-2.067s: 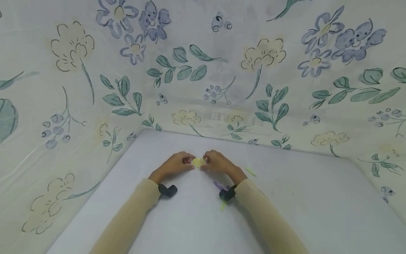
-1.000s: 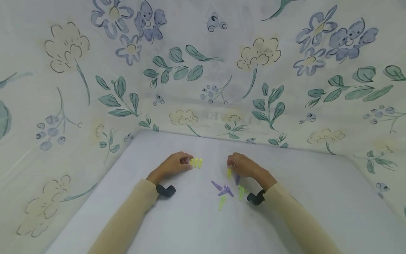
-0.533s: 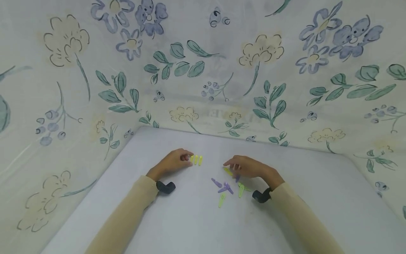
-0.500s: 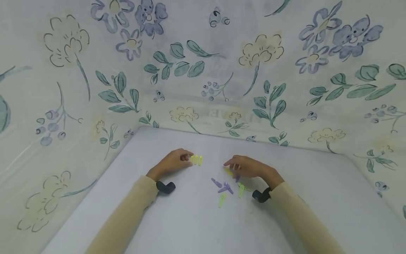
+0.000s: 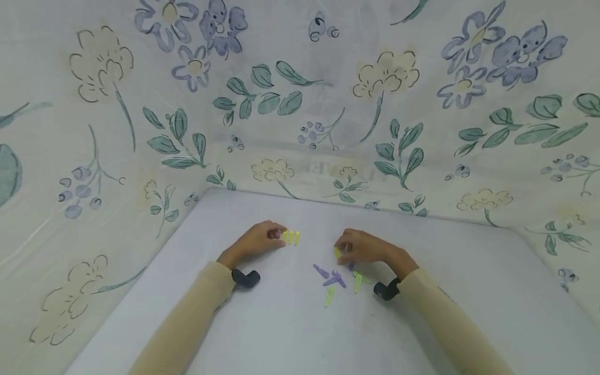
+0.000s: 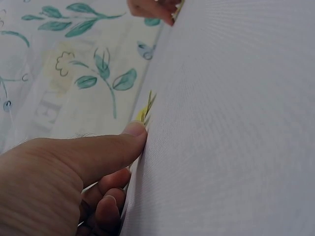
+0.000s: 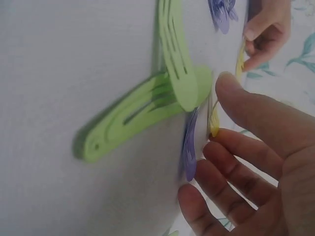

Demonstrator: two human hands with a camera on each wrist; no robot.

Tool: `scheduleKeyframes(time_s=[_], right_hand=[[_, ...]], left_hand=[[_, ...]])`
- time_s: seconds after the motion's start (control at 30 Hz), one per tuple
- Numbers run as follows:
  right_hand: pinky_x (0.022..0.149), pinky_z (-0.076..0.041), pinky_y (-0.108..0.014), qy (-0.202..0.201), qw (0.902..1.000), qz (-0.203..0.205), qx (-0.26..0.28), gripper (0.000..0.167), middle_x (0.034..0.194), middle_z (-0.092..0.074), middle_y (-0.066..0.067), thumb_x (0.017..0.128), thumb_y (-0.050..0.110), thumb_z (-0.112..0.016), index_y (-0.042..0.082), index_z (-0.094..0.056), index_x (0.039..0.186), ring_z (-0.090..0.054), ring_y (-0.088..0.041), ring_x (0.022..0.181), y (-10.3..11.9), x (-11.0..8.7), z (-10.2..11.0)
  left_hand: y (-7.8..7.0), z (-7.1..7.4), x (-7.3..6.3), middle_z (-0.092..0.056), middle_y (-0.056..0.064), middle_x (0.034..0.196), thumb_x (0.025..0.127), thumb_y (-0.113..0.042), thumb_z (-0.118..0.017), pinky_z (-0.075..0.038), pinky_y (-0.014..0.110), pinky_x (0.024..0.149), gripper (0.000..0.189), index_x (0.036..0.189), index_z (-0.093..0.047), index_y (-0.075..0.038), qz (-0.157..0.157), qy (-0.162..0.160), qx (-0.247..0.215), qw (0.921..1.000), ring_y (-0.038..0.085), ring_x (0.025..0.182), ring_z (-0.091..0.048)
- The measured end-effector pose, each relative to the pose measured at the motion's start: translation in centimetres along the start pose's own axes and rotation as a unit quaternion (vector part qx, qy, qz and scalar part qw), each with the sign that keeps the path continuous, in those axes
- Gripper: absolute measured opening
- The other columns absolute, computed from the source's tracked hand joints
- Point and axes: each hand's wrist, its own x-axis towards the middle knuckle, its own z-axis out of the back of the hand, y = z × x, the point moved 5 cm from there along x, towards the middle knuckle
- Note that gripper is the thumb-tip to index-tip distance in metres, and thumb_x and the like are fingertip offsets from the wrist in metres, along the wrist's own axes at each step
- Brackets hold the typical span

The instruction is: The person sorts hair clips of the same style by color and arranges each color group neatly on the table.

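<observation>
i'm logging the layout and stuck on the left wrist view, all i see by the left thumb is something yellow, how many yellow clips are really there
Observer: From the head view, three yellow clips sit side by side in a row at the left hand.
Operator: ok, any green ones anywhere
Observer: Yes, the right wrist view shows two green clips, one lying across the other.
Operator: and that sliver of yellow by the right hand, what is it
Observer: In the head view it shows as another yellow clip, between that hand's thumb and fingers.
</observation>
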Motion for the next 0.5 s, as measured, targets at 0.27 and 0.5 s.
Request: scheduleKeyframes(time_s=[0.27,0.5], right_hand=[[0.083,-0.054,-0.028,-0.033,0.9993,0.014,0.013,0.04,0.101,-0.066,0.002,0.089,0.025,-0.075,0.006,-0.066,0.123,-0.061,-0.012,0.093,-0.03,0.11,0.24],[0.085,-0.056,-0.031,-0.085,0.9948,0.035,0.044,0.045,0.104,-0.071,-0.003,0.088,0.018,-0.076,0.002,-0.063,0.129,-0.066,-0.014,0.094,0.15,0.12,0.58]], left_hand=[[0.09,-0.02,-0.14,-0.061,-0.003,0.099,0.088,-0.029,-0.076,-0.047,0.033,0.084,0.045,0.131,-0.065,-0.017,0.004,-0.001,0.009,0.9999,0.015,0.093,-0.055],[-0.23,0.07,-0.14,-0.061,-0.003,0.099,0.088,-0.029,-0.076,-0.046,0.033,0.084,0.046,0.131,-0.065,-0.016,-0.001,-0.003,0.008,1.0,0.016,0.093,-0.055]])
